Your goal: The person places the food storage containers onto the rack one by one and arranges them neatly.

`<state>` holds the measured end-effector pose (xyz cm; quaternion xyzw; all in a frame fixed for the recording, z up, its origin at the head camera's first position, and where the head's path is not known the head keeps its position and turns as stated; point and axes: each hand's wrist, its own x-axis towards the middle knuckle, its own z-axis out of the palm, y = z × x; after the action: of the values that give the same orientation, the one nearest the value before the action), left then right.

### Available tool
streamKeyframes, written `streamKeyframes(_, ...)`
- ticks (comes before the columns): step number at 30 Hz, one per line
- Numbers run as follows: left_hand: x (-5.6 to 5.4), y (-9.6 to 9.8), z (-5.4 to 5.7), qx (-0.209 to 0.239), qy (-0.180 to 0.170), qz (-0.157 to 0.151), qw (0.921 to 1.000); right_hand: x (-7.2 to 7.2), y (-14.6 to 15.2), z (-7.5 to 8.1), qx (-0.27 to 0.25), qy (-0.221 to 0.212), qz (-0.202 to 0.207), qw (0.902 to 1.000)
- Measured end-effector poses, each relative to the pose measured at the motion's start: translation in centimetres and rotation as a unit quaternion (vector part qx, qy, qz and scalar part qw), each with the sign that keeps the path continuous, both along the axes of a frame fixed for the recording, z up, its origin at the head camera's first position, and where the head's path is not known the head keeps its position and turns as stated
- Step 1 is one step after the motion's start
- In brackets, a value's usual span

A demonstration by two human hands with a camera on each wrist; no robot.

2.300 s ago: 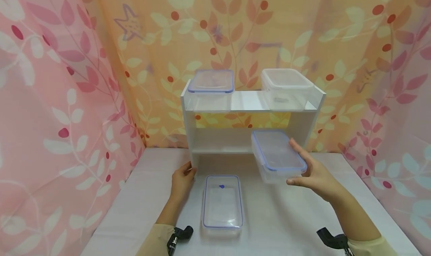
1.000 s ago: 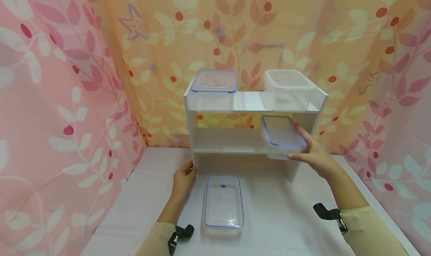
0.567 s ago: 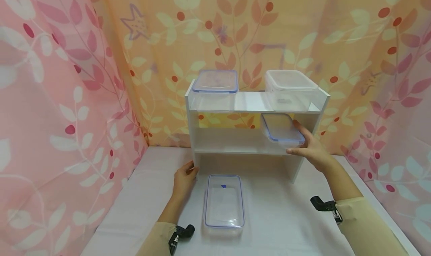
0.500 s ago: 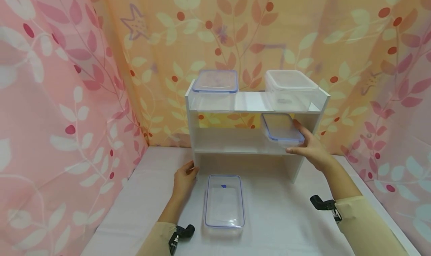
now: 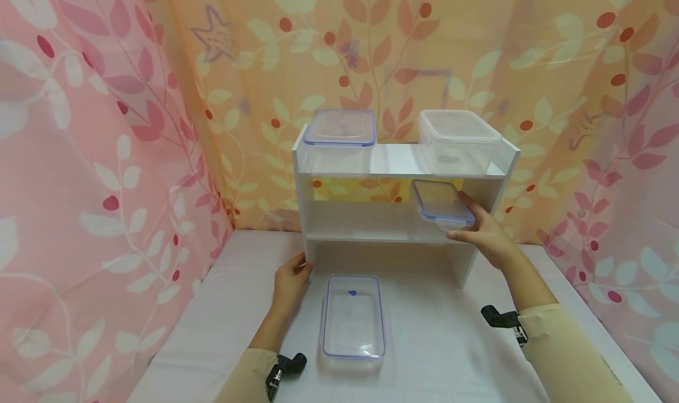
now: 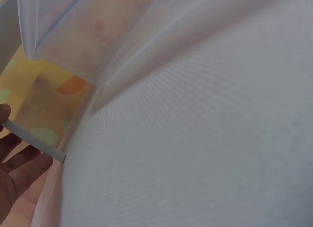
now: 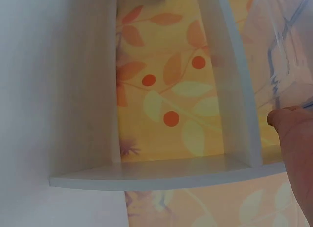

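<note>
My right hand [image 5: 487, 233] holds a clear food container with a blue-rimmed lid [image 5: 442, 201] at its right end, thumb low and fingers along the far side. The container sits inside the middle level of a white shelf unit [image 5: 366, 220], toward the right, slightly tilted. In the right wrist view, that container [image 7: 288, 56] shows beyond the shelf board. My left hand [image 5: 289, 282] pinches the front edge of the unit's left side panel, thumb on one face and fingers on the other, as the left wrist view shows at the panel [image 6: 36, 143].
Another blue-rimmed container [image 5: 352, 320] lies on the white-covered table [image 5: 424, 344] before the unit. On the top level stand a blue-lidded container [image 5: 339, 129] at left and a white-lidded one [image 5: 458, 141] at right. Patterned curtains [image 5: 254, 85] surround the table.
My right hand has raised the container from in front of the unit and moved it back into the middle level, then slightly left. The left hand keeps its grip on the side panel.
</note>
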<state>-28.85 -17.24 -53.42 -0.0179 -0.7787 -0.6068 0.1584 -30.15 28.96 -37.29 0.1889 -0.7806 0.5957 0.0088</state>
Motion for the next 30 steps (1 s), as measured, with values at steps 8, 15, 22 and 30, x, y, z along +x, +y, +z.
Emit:
streamKeyframes(8, 0.1, 0.0, 0.1, -0.009, 0.000, 0.005, 0.9999, -0.4, -0.3, -0.5, 0.001, -0.007, -0.008, 0.9999)
streamKeyframes(15, 0.1, 0.0, 0.2, -0.010, -0.005, 0.007, 0.9999, -0.7, -0.7, -0.7, -0.003, -0.012, -0.002, 0.9999)
streamKeyframes(22, 0.1, 0.2, 0.3, -0.018, -0.001, 0.003, 0.9998, -1.1, -0.4, -0.8, 0.006, -0.007, 0.003, 1.0000)
streamKeyframes(30, 0.0, 0.3, 0.0, -0.004, -0.006, -0.003, 1.0000, -1.2, 0.1, -0.9, 0.040, -0.002, 0.000, 0.9992)
